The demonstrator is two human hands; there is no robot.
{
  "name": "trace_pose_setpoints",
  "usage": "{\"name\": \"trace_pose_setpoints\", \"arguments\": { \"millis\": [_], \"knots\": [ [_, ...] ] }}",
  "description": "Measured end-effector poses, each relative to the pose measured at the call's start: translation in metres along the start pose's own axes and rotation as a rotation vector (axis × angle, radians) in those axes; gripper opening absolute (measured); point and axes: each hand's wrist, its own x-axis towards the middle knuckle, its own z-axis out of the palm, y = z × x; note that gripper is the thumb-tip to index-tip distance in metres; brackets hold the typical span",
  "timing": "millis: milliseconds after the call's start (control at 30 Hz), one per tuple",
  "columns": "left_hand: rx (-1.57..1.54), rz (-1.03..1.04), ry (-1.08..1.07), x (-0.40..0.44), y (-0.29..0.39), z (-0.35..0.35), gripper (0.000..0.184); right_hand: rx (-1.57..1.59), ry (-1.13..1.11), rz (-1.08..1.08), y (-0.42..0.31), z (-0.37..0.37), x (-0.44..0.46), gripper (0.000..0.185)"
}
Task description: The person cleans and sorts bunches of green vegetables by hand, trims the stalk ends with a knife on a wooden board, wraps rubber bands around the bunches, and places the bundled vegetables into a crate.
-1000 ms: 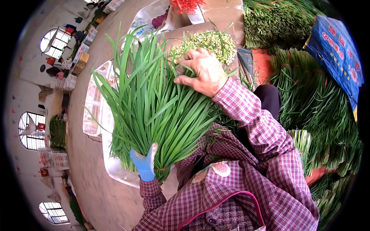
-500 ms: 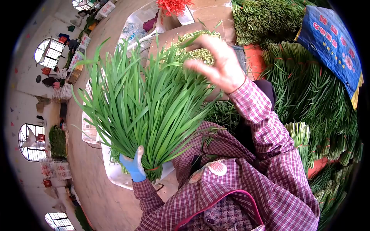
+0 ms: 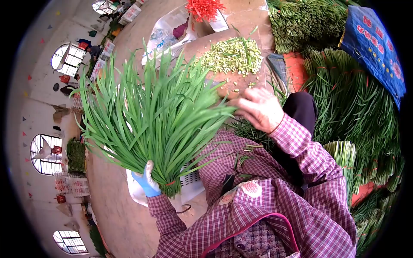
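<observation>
My left hand [image 3: 148, 180], in a blue and white glove, is closed around the lower part of a big bunch of garlic chives [image 3: 155, 116]. A red band ties the bunch near its cut end, and its long green leaves fan up and outward. At the right edge of the fan is my bare right hand [image 3: 260, 107], its fingers curled and pinched on a few leaf tips, slightly blurred. Behind it, short pale stem trimmings [image 3: 234, 53] lie heaped on a brown board [image 3: 198, 47].
More banded chive bundles [image 3: 344, 90] are stacked on my right, partly under a blue printed sack [image 3: 374, 47]. A white crate [image 3: 193, 182] stands beneath the bunch, and another white basket [image 3: 165, 26] holds plastic bags. Red ties [image 3: 204, 8] hang near the board.
My right hand has come down from above the bunch, and its spread fingers have closed on leaf tips at the right side. The trimmings show more fully now.
</observation>
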Motion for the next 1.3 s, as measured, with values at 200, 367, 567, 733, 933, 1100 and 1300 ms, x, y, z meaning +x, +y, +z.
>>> {"name": "trace_pose_setpoints", "arguments": {
  "millis": [200, 367, 567, 733, 933, 1100, 1300],
  "knots": [
    [0.041, 0.011, 0.021, 0.0, 0.003, 0.009, 0.034, -0.087, 0.136, 0.195, 0.027, -0.043, 0.006, 0.015],
    [0.035, 0.019, -0.043, 0.002, -0.006, 0.003, 0.036, 0.164, 0.363, 0.209, 0.007, -0.058, 0.036, 0.014],
    [0.048, 0.017, -0.08, 0.004, -0.011, -0.002, 0.045, 0.219, 0.364, 0.038, -0.019, -0.049, 0.08, 0.018],
    [0.074, 0.033, -0.049, 0.002, -0.012, 0.001, 0.049, -0.027, 0.186, 0.037, 0.003, -0.031, 0.104, 0.027],
    [0.053, 0.013, -0.043, -0.002, -0.018, 0.0, 0.051, 0.243, -0.329, 0.134, 0.002, -0.023, 0.099, 0.029],
    [-0.058, -0.023, -0.039, -0.003, -0.022, 0.002, 0.047, 0.543, -0.325, 0.177, 0.002, -0.006, 0.088, 0.026],
    [-0.018, -0.034, -0.079, -0.002, -0.025, 0.001, 0.045, 0.616, -0.244, 0.161, -0.005, 0.01, 0.081, 0.026]
  ]
}}
